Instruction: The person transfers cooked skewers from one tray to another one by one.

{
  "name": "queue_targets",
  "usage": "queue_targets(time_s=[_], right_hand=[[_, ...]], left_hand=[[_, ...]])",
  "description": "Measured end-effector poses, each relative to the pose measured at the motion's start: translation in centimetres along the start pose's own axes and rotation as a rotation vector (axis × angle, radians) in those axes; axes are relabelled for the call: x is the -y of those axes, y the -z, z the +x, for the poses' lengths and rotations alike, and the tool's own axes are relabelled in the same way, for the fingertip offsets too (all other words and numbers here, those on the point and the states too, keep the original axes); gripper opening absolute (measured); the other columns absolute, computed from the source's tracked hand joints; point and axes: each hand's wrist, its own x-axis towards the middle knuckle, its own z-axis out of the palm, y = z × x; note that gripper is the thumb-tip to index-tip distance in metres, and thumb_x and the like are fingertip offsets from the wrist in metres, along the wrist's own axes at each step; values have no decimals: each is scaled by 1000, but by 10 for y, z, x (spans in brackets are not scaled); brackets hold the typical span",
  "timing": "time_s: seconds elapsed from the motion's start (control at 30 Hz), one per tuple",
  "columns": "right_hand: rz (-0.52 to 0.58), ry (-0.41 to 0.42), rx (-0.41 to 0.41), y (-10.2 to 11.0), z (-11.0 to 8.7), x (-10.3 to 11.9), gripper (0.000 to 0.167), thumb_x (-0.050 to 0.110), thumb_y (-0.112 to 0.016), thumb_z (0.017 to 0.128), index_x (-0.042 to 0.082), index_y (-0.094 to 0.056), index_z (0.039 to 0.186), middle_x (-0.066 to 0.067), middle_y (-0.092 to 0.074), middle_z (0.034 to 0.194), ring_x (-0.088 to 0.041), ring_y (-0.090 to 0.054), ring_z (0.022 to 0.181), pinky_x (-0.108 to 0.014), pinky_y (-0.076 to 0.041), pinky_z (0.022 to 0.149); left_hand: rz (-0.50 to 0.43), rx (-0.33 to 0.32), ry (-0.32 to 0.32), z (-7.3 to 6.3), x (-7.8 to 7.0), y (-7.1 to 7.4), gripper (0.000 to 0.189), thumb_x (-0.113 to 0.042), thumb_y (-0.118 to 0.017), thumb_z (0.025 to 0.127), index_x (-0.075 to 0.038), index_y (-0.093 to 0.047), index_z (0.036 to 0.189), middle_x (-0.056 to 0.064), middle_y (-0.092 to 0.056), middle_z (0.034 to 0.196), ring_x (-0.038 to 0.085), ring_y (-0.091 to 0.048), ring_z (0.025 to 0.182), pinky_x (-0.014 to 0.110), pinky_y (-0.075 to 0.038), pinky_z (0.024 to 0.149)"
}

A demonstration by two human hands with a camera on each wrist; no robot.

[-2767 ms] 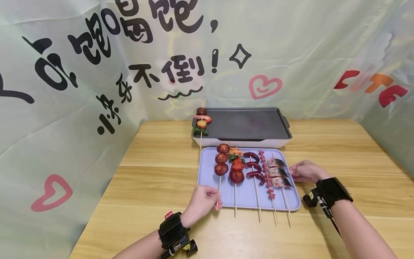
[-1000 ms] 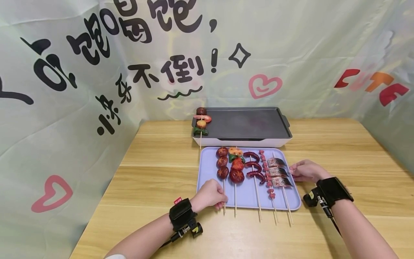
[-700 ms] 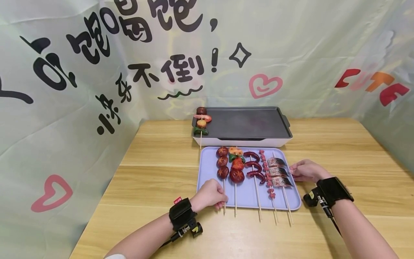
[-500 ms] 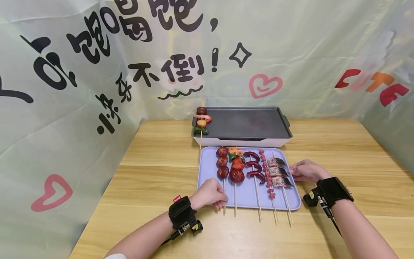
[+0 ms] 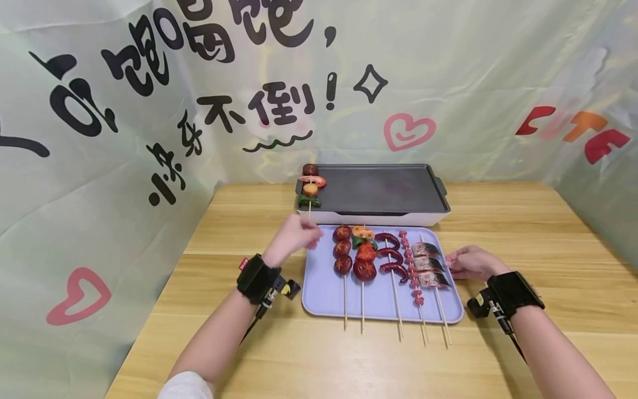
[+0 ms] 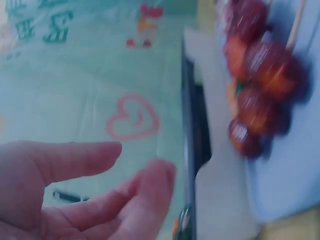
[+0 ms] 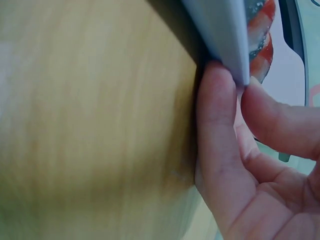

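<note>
My left hand [image 5: 294,237] hovers by the left back corner of the lavender tray [image 5: 319,303], close to the stick of a mixed skewer [image 5: 310,190] on the griddle [image 5: 379,188]. In the left wrist view its thumb and fingers are apart with nothing between them. At the tray's right edge my right hand [image 5: 473,262] pinches the rim, thumb on top and fingers beneath, as the right wrist view shows. Across the tray lie a mushroom skewer [image 5: 343,249], a mixed vegetable skewer [image 5: 365,260], a tentacle skewer [image 5: 394,271], a small pink-piece skewer [image 5: 415,284] and a fish skewer [image 5: 430,265].
The griddle stands behind the tray, against a pale cloth backdrop [image 5: 473,83] with printed lettering and hearts. Skewer sticks overhang the tray's front edge above the wooden table [image 5: 239,233]. Each wrist wears a black strap with a camera.
My left hand has let go of the mushroom skewer's stick and moved back and left towards the griddle. Earlier that skewer shifted slightly right and forward onto the tray. The right hand stays put.
</note>
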Motion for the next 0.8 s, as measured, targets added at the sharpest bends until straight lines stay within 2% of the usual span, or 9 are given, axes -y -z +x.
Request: queue_targets(time_s=[0.07,0.17,0.3,0.47,0.6,0.8], right_hand=[[0,0,-1,0,0,0,15,-10,-46,86,-18,-50,98,-2,-58,79,-9,-59,74,-28,-57,75],[1,-9,-8,0,1,-1,16,-9,-46,87,-18,-49,99,-2,-58,79,-9,-59,74,-28,-57,75],[-2,-16,-15,1,2,0,16,-9,-46,87,-18,-49,100,-2,-57,79,-9,-58,74,-28,-57,75],[-10,-12,-14,1,1,1,18,-9,-46,86,-19,-48,101,-3,-57,80,-10,-58,75,-28,-56,75],[-13,-16,-18,1,1,1,18,-9,-46,86,-20,-47,102,-3,-57,81,-10,-59,75,-29,-56,76],[-5,-14,-22,0,0,0,19,-9,-47,86,-20,-47,102,-3,-57,81,-10,-59,75,-30,-56,77]], left_hand=[[28,-60,2,9,0,10,17,-10,-61,85,3,-65,94,19,-64,90,21,-62,71,30,-57,69],[63,-136,46,20,0,20,19,-14,-61,85,1,-64,95,20,-64,95,27,-63,80,31,-56,72],[60,-184,116,30,2,25,20,-16,-62,86,2,-62,95,20,-63,96,31,-64,85,29,-57,72],[7,-197,149,38,5,25,21,-14,-62,86,5,-59,92,24,-62,96,32,-63,83,28,-58,69],[-40,-183,185,47,10,22,21,-11,-63,85,9,-58,92,25,-63,92,27,-65,73,32,-58,71],[-108,-172,234,57,15,19,17,-9,-64,84,7,-58,88,15,-64,76,16,-61,55,33,-59,68]])
